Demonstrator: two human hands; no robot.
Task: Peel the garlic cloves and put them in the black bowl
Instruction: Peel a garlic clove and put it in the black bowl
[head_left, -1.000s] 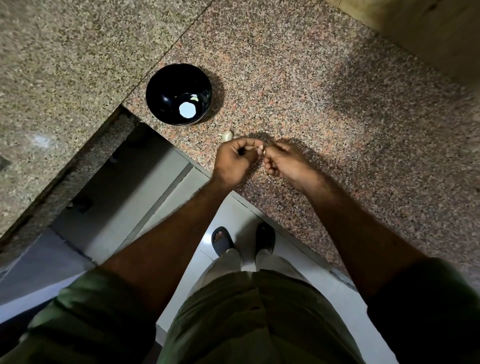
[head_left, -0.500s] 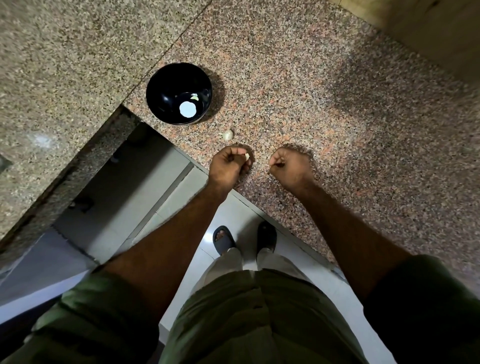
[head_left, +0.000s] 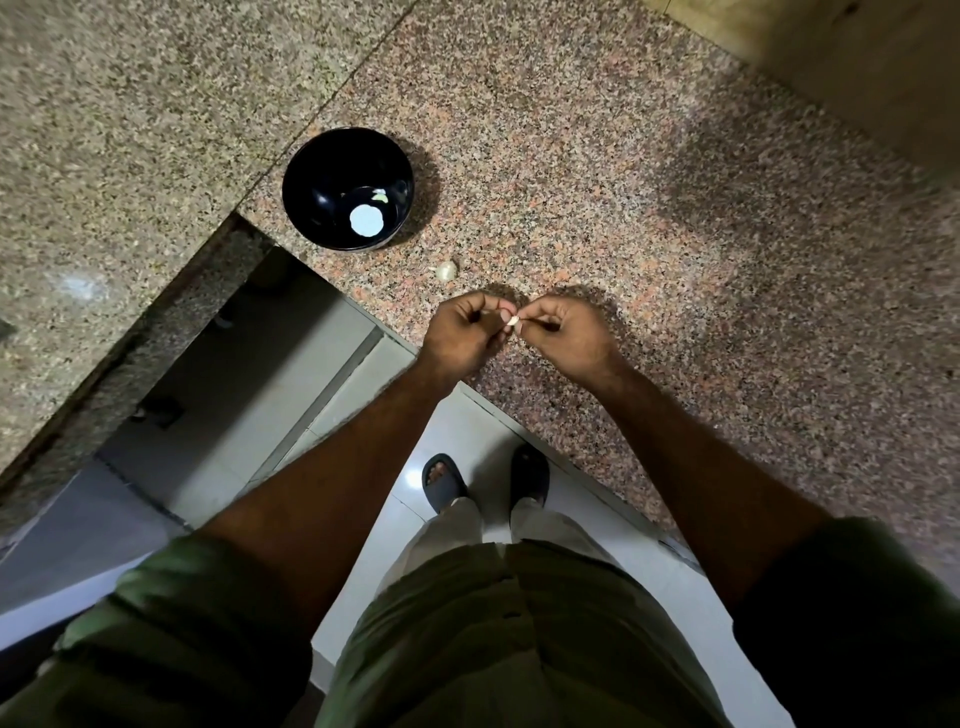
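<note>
Most of the garlic clove (head_left: 513, 322) is hidden between the fingertips of the left hand (head_left: 464, 335) and the right hand (head_left: 566, 338), so only a pale sliver shows, too small to tell whether skin remains on it. In the black bowl (head_left: 317, 176), the small pale bit (head_left: 381, 197) near the bright round glare is too tiny to identify. Both sleeves are cut off by the bottom edge.

Pale garlic clove (head_left: 513, 321) pinched between fingertips, near glossy black bowl (head_left: 317, 176).
</note>
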